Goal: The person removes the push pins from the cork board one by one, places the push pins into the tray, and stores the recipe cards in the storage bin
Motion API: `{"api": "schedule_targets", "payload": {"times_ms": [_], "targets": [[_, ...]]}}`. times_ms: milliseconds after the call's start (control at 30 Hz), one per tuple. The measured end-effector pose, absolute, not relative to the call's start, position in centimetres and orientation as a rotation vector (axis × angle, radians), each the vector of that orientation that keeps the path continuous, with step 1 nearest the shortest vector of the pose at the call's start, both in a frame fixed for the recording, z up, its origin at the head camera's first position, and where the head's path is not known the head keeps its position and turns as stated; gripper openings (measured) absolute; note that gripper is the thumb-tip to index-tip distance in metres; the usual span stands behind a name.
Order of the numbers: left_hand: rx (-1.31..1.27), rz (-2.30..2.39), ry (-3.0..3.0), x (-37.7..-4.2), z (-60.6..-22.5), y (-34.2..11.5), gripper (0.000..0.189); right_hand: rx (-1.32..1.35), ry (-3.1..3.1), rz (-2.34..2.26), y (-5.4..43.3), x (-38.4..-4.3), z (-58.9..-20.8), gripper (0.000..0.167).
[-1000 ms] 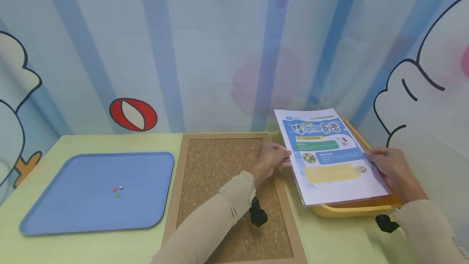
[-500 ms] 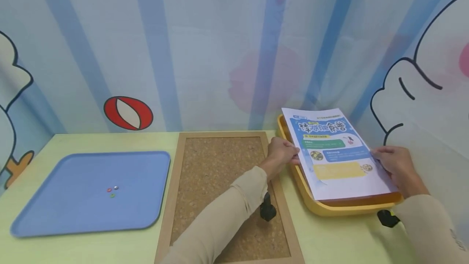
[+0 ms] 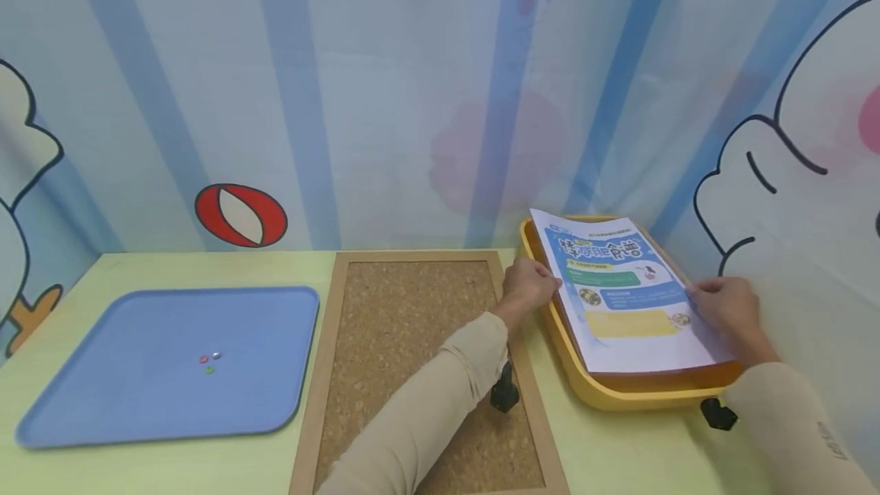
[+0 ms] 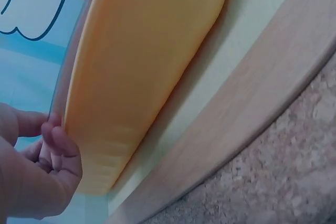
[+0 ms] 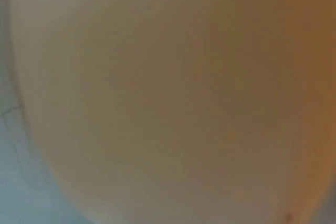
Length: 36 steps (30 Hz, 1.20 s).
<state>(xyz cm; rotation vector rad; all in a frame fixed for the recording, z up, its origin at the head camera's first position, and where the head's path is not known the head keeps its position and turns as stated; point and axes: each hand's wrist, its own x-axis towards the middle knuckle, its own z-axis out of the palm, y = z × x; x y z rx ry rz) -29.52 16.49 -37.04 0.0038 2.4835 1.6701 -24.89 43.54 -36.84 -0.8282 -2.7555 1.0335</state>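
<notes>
A printed sheet of paper [image 3: 622,354] with blue, green and yellow panels lies tilted over a yellow plastic basin [image 3: 646,399] on the right in the head view. My left hand [image 3: 528,285] pinches the sheet's left edge between thumb and fingers. In the left wrist view that same hand [image 4: 39,166] holds the thin edge just above the rim of the basin [image 4: 142,51]. At the sheet's right edge, my right hand [image 3: 730,312] pinches it, thumb on top. The right wrist view is blurred and filled by something close to the lens.
A cork board [image 3: 406,342] with a wooden frame lies mid-table under my left forearm. Left of it, a blue tray [image 3: 137,373] holds a few small pieces, red [image 3: 203,359], green [image 3: 209,370] and silver [image 3: 217,355]. A printed curtain [image 3: 385,98] hangs behind the table.
The sheet has shifted right over the basin with both hands, then dropped a little lower at its far edge. The basin's left rim has come into sight. My right hand has lately moved slightly left.
</notes>
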Motion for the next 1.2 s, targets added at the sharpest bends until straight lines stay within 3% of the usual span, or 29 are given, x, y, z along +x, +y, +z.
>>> {"api": "schedule_targets", "payload": {"times_ms": [233, 600, 767, 1000, 1200], "targets": [[0.033, 1.561, 2.584, -29.7, -37.6, 16.8, 0.038, -0.711, -2.797, 0.867, 42.3, -24.7, -37.1, 0.042], [0.024, 1.563, 2.579, -29.8, -38.0, 16.9, 0.025, -0.708, -2.749, 0.802, 41.9, -24.7, -37.3, 0.040], [0.192, 1.486, 2.683, -29.8, -38.1, 16.8, 0.028, -0.683, -2.796, 0.747, 41.3, -25.1, -37.0, 0.038], [0.596, 0.978, 3.058, -29.2, -38.0, 16.7, 0.013, -0.647, -2.952, 0.603, 40.7, -25.1, -37.2, 0.038], [0.637, 0.664, 3.169, -29.0, -37.9, 17.5, 0.011, -0.649, -3.030, 0.408, 40.6, -25.6, -37.9, 0.029]]}}
